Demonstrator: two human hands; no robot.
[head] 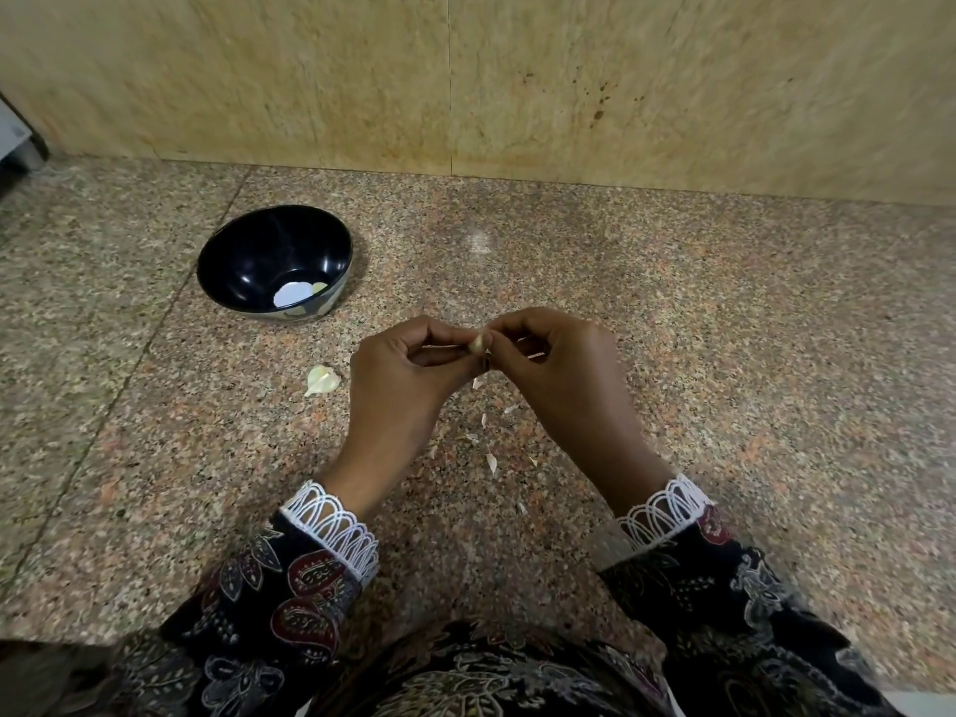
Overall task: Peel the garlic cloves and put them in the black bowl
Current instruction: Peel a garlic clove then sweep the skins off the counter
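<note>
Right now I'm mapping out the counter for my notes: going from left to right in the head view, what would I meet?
Black bowl → loose garlic piece on the counter → left hand → garlic clove pinched between both hands → right hand.
</note>
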